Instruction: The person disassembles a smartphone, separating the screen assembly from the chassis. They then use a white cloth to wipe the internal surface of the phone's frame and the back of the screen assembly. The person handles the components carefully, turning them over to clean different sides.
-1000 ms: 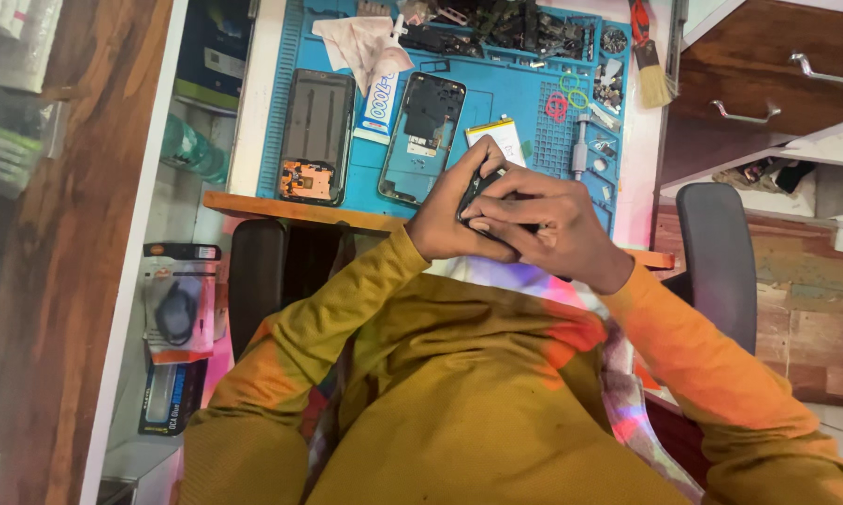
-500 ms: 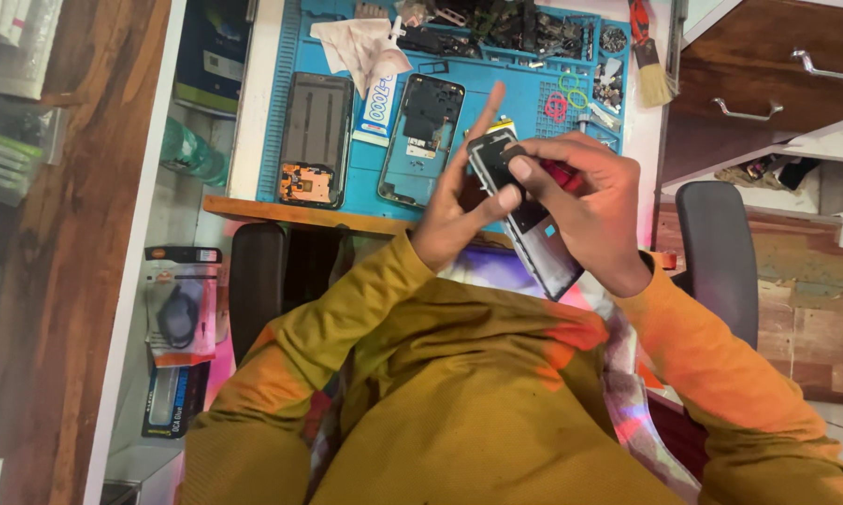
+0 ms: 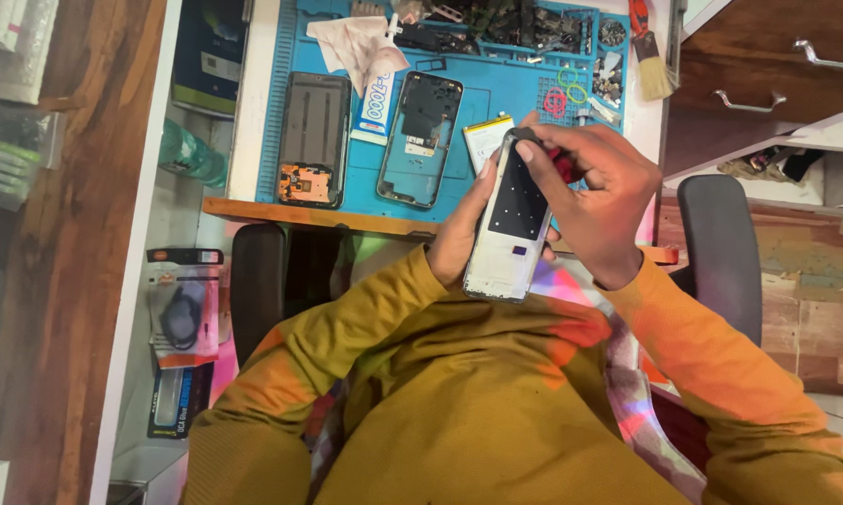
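My left hand [image 3: 459,238] grips the side of a phone frame [image 3: 512,220], a long silver-edged part with a black panel, held upright in front of my chest. My right hand [image 3: 594,192] rests on the frame's top end, with its fingers curled over a small red tool [image 3: 563,166] pressed there. On the blue work mat [image 3: 505,89] behind the hands lie a phone back shell [image 3: 421,138], a dark phone screen with an orange part [image 3: 313,138], a glue tube [image 3: 376,98] and a pale battery [image 3: 485,138].
A brush [image 3: 648,58] lies at the mat's right edge beside small parts and coloured rings [image 3: 563,93]. Wooden drawers [image 3: 767,65] stand at right, a black chair arm [image 3: 719,252] below them. Packaged items [image 3: 180,323] and a green bottle [image 3: 187,157] sit at left.
The hands have turned the phone frame from folded between them to upright and lengthwise. My right hand moved to the frame's top end.
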